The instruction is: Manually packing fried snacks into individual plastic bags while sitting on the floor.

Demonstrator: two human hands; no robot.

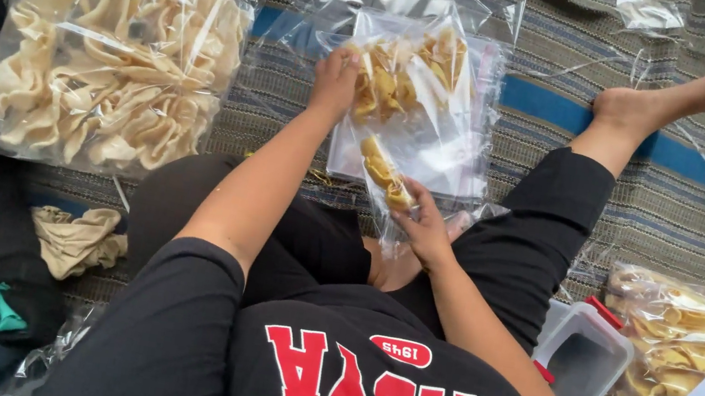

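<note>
While the left hand pinches the upper edge of a clear bag of yellow crackers lying on the striped mat, the right hand grips its lower end — fingers closed; a large cracker bag sits well apart.

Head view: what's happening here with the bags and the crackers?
A person sits on a striped mat and handles a small clear bag partly filled with yellow crackers. The left hand is at the bag's upper edge, and the right hand pinches its lower end. A large bag of pale crackers lies to the left. Filled packs sit to the right, beside a clear plastic box with red clips.
</note>
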